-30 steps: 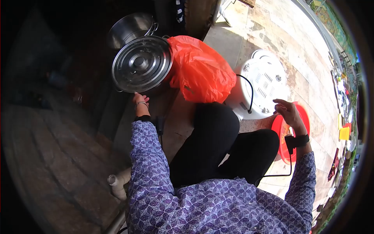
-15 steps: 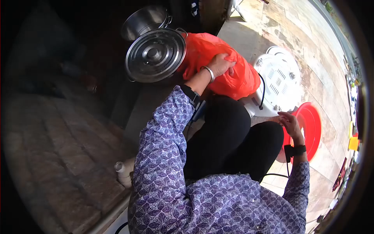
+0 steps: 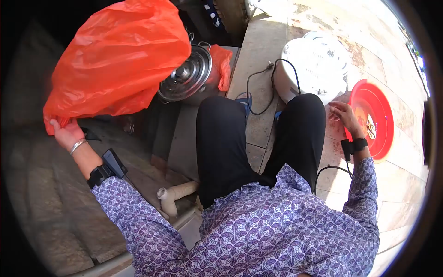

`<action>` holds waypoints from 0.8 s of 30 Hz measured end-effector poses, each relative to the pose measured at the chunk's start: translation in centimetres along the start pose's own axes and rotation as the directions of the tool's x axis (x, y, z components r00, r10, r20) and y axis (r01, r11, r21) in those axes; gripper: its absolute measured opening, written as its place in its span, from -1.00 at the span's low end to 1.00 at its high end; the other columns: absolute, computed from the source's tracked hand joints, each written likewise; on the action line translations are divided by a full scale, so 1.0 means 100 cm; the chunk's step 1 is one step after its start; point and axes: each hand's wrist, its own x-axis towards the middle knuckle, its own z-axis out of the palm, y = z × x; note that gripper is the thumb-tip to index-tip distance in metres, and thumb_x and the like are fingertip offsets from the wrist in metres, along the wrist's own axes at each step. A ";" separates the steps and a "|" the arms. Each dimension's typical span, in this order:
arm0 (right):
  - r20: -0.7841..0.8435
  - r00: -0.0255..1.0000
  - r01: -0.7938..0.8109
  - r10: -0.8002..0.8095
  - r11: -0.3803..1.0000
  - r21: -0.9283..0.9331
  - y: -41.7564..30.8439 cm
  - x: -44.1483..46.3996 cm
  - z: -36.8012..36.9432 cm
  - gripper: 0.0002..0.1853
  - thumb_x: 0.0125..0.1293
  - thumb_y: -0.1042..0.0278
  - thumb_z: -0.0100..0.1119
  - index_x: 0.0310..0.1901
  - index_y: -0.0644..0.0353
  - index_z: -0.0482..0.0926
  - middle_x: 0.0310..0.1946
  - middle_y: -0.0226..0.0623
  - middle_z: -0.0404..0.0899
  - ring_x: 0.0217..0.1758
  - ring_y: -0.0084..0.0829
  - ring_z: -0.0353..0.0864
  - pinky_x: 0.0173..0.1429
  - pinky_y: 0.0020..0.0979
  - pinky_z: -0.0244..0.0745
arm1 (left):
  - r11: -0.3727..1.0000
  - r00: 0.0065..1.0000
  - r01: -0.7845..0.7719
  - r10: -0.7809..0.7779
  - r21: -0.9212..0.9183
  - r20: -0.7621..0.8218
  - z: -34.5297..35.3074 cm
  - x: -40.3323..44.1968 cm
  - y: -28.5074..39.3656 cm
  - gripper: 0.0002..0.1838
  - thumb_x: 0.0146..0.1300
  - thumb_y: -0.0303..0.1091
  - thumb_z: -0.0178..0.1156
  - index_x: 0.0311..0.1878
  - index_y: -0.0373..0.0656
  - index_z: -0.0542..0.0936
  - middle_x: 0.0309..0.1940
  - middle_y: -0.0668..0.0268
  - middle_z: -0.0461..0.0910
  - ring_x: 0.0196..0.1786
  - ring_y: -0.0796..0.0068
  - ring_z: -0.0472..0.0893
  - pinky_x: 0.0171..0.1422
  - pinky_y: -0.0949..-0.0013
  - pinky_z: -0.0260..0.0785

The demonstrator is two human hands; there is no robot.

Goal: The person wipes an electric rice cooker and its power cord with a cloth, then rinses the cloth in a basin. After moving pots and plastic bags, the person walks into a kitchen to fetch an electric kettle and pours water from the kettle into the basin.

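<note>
Sunlit tiles (image 3: 387, 60) stretch beyond the right hand (image 3: 342, 114). Bunched at one corner in the left hand (image 3: 68, 132), a red bag (image 3: 120, 60) billows just past it; it looks light, soft and slippery, best gripped by the gathered edge. Half a second ago that hand lay upon it; now it is raised, partly hiding the lid (image 3: 196, 74). Loosely curled, the right hand seems bare beside a basin (image 3: 386, 111).

In front of you, the tiled floor (image 3: 265, 41) bears a white appliance (image 3: 314, 71), a loosely looped black cord (image 3: 248, 85) beside it, your blue slippers (image 3: 249, 102), and, to your right, a red basin (image 3: 386, 115).
</note>
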 end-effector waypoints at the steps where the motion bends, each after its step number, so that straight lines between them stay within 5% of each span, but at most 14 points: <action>1: -0.008 0.999 0.031 -0.031 0.999 -0.007 -0.003 0.000 0.000 -0.62 0.27 0.27 0.06 0.05 0.32 0.47 -0.38 -0.30 0.59 -0.40 -0.54 0.61 -0.30 -0.55 0.47 | 0.998 0.997 -0.061 0.062 0.022 -0.046 -0.016 -0.009 0.013 -0.51 0.36 -0.12 -0.07 0.25 -0.20 0.26 0.19 0.20 0.36 0.22 0.23 0.34 0.24 0.02 0.21; 3: -0.014 0.998 0.054 -0.054 0.998 -0.027 -0.023 -0.004 0.002 -0.65 0.27 0.32 0.08 0.04 0.32 0.48 -0.37 -0.32 0.59 -0.39 -0.56 0.59 -0.26 -0.56 0.44 | 0.992 0.988 -0.121 0.124 0.043 -0.088 -0.026 -0.026 0.026 -0.46 0.35 -0.11 -0.05 0.29 -0.19 0.19 0.20 0.20 0.34 0.22 0.22 0.34 0.24 0.01 0.20; 5: -0.010 0.996 0.086 -0.086 0.996 -0.005 -0.042 0.001 0.008 -0.65 0.27 0.33 0.09 0.04 0.33 0.48 -0.37 -0.32 0.59 -0.37 -0.58 0.58 -0.25 -0.56 0.44 | 0.965 0.901 -0.081 0.178 0.251 -0.396 -0.020 -0.044 0.023 -0.26 0.29 -0.03 0.04 0.38 -0.15 -0.02 0.24 0.16 0.29 0.20 0.21 0.36 0.24 -0.02 0.18; 6: -0.001 0.992 0.126 -0.126 0.992 0.013 -0.051 0.002 0.011 -0.66 0.27 0.35 0.10 0.04 0.33 0.48 -0.36 -0.32 0.59 -0.35 -0.60 0.57 -0.25 -0.56 0.44 | 0.965 0.899 -0.077 0.176 0.250 -0.402 -0.033 -0.044 0.016 -0.26 0.29 -0.03 0.04 0.38 -0.15 -0.02 0.24 0.16 0.29 0.20 0.21 0.36 0.24 -0.02 0.18; 8: 0.032 0.990 0.141 -0.140 0.990 -0.031 -0.076 0.004 0.018 -0.66 0.27 0.36 0.11 0.04 0.33 0.47 -0.37 -0.28 0.58 -0.33 -0.57 0.56 -0.22 -0.51 0.45 | 0.924 0.994 0.100 -0.112 0.368 0.010 -0.069 -0.040 -0.010 -0.08 0.22 0.05 0.11 0.41 -0.16 -0.19 0.27 0.11 0.22 0.14 0.20 0.44 0.22 0.00 0.19; 10: -0.002 0.905 0.396 -0.426 0.842 -0.366 -0.100 0.011 0.031 -0.65 0.27 0.34 0.12 0.05 0.30 0.46 -0.37 -0.23 0.58 -0.33 -0.50 0.56 -0.21 -0.45 0.46 | 0.842 0.967 0.231 -0.254 0.487 -0.019 -0.053 -0.069 -0.038 -0.08 0.21 0.08 0.11 0.41 -0.16 -0.17 0.29 0.11 0.21 0.04 0.19 0.53 0.17 0.04 0.21; 11: -0.008 0.901 0.388 -0.433 0.816 -0.429 -0.124 0.006 0.041 -0.67 0.27 0.33 0.11 0.04 0.27 0.48 -0.34 -0.15 0.59 -0.29 -0.34 0.57 -0.16 -0.36 0.46 | 0.780 0.961 0.234 -0.276 0.581 -0.016 -0.046 -0.082 -0.059 -0.15 0.23 0.07 0.08 0.39 -0.19 -0.07 0.23 0.08 0.29 0.00 0.18 0.55 0.14 0.07 0.22; 14: 0.086 0.820 0.508 -0.566 0.651 -0.563 -0.166 0.003 0.077 -0.67 0.27 0.30 0.10 0.02 0.26 0.48 -0.25 -0.07 0.57 -0.17 -0.17 0.54 -0.03 -0.27 0.40 | 0.414 0.889 0.066 -0.438 0.908 0.135 -0.086 -0.103 -0.133 -0.37 0.30 0.05 -0.05 0.24 -0.27 0.26 -0.04 -0.03 0.52 -0.10 0.09 0.58 0.03 0.12 0.28; 16: 0.217 0.780 0.569 -0.587 0.521 -0.636 -0.176 0.005 0.103 -0.67 0.26 0.28 0.08 0.01 0.23 0.48 -0.16 -0.03 0.54 -0.01 -0.06 0.46 0.13 -0.18 0.26 | -0.062 0.828 -0.331 -0.498 0.941 0.259 -0.104 -0.126 -0.153 -0.48 0.34 -0.01 -0.12 0.09 -0.31 0.38 -0.20 -0.09 0.56 -0.14 -0.02 0.56 -0.03 0.09 0.32; 18: 0.342 0.748 0.626 -0.569 0.433 -0.649 -0.183 0.012 0.123 -0.70 0.24 0.31 0.09 -0.03 0.26 0.49 -0.18 -0.05 0.54 -0.03 -0.08 0.46 0.09 -0.21 0.29 | -0.044 0.787 -0.350 -0.556 0.936 0.268 -0.134 -0.133 -0.166 -0.53 0.34 -0.06 -0.12 0.04 -0.30 0.41 -0.21 -0.10 0.56 -0.15 -0.06 0.54 -0.05 0.07 0.32; 20: 0.322 0.824 0.547 -0.465 0.508 -0.666 -0.187 0.022 0.126 -0.74 0.21 0.36 0.08 -0.10 0.31 0.51 -0.20 -0.06 0.55 -0.07 -0.09 0.47 0.05 -0.22 0.31 | -0.030 0.743 -0.367 -0.611 0.930 0.274 -0.152 -0.138 -0.176 -0.58 0.35 -0.10 -0.12 -0.01 -0.30 0.44 -0.22 -0.10 0.55 -0.16 -0.10 0.52 -0.07 0.04 0.32; 22: 0.380 0.815 0.569 -0.437 0.485 -0.664 -0.189 0.029 0.124 -0.79 0.17 0.45 0.04 -0.18 0.37 0.51 -0.26 -0.08 0.53 -0.13 -0.10 0.47 0.01 -0.23 0.32 | 0.284 0.770 -0.029 -0.605 0.958 0.203 -0.143 -0.144 -0.172 -0.65 0.34 -0.17 -0.09 -0.14 -0.30 0.49 -0.27 -0.10 0.56 -0.17 -0.09 0.51 -0.05 0.04 0.27; 24: 0.429 0.848 0.530 -0.312 0.489 -0.693 -0.196 0.041 0.124 -0.78 0.13 0.45 0.00 -0.21 0.36 0.49 -0.27 -0.08 0.50 -0.14 -0.10 0.45 -0.01 -0.22 0.31 | 0.119 0.707 -0.122 -0.686 0.985 0.171 -0.142 -0.142 -0.170 -0.68 0.33 -0.23 -0.05 -0.15 -0.33 0.52 -0.25 -0.10 0.54 -0.14 -0.08 0.50 -0.01 0.08 0.24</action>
